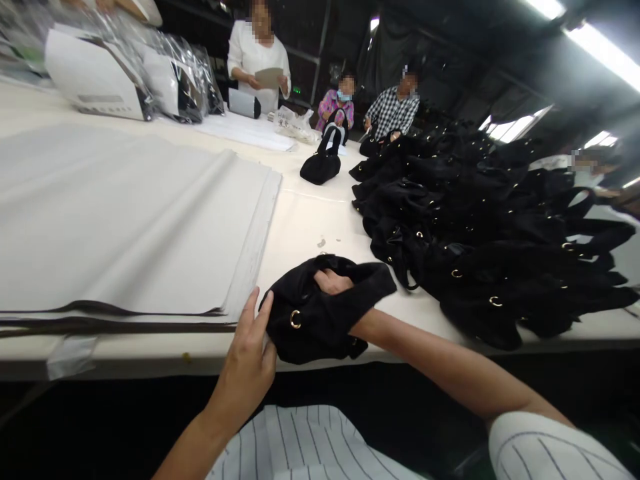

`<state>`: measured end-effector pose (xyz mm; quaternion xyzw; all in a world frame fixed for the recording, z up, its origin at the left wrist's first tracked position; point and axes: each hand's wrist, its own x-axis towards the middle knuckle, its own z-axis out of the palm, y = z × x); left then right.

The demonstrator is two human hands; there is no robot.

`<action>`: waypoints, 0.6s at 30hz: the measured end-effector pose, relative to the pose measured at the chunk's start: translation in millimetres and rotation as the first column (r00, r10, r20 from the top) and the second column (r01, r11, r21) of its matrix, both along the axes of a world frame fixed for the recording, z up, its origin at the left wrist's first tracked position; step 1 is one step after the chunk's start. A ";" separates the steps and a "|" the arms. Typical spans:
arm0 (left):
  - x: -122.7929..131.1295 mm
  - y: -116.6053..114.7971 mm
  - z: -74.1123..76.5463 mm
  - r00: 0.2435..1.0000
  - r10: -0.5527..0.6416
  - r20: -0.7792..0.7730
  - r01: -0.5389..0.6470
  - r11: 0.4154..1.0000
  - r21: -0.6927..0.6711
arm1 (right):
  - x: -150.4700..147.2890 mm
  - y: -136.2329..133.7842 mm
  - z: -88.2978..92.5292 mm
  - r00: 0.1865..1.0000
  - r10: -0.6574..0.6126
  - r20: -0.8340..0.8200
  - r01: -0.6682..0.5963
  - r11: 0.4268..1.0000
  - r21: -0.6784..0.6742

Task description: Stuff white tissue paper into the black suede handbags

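A small black fabric handbag (313, 320) with a gold C-shaped metal fitting lies near the table's front edge. My right hand (334, 283) passes under the bag's strap and reaches into its opening; the fingers are hidden inside. Against the bag's left side rests my left hand (253, 343), open, its fingers stretched out and the thumb near the front. Right of the bag spreads a large heap of similar black bags (475, 247) with gold fittings. One more black bag (321, 167) stands alone farther back, its handle raised.
A stack of large grey-white sheets (135, 220) covers the table's left side. Clear plastic-wrapped packages (175, 87) and a white plastic bag (299, 125) lie behind it. Several people stand or sit around the far side, one in a white top (245, 53) holding a sheet.
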<state>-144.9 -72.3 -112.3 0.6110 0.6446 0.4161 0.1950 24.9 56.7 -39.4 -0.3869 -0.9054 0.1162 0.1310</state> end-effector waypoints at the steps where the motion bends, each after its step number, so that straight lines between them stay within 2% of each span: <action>1: 11.1 -3.9 9.1 0.998 0.067 -0.006 -0.067 0.996 0.052 | 5.1 -8.4 -0.4 0.998 -0.050 0.030 0.050 0.999 -0.008; 2: 22.4 -6.4 18.3 0.994 0.109 -0.003 -0.109 0.989 0.103 | 8.9 -14.6 -1.1 0.995 -0.082 0.058 0.083 0.996 -0.015; 4: 43.4 -7.5 35.6 0.993 0.116 -0.008 -0.113 0.976 0.186 | 12.8 -21.6 -4.5 0.989 -0.145 0.030 0.145 0.989 0.006; 6: 60.2 -4.6 48.7 0.993 0.110 -0.042 -0.097 0.966 0.241 | 13.5 -23.8 -11.5 0.978 -0.200 -0.059 0.204 0.977 0.064; 8: 72.8 -1.3 55.7 0.991 0.095 -0.095 -0.066 0.958 0.279 | 13.5 -24.6 -20.8 0.950 -0.256 -0.179 0.275 0.957 0.089; 11: 86.3 0.7 54.8 0.984 0.060 -0.167 -0.008 0.955 0.295 | 15.1 -27.0 -32.6 0.903 -0.318 -0.288 0.347 0.936 0.057; 14: 91.9 3.5 45.2 0.975 0.133 -0.180 -0.066 0.940 0.335 | 16.3 -30.7 -36.3 0.886 -0.336 -0.319 0.366 0.930 0.037; 16: 88.8 8.8 38.2 0.970 0.187 -0.154 -0.111 0.908 0.404 | 15.8 -33.7 -35.2 0.882 -0.301 -0.362 0.325 0.946 0.006; 18: 80.9 15.9 33.3 0.975 0.197 -0.106 -0.126 0.874 0.470 | 15.5 -37.6 -33.4 0.892 -0.189 -0.411 0.221 0.975 0.031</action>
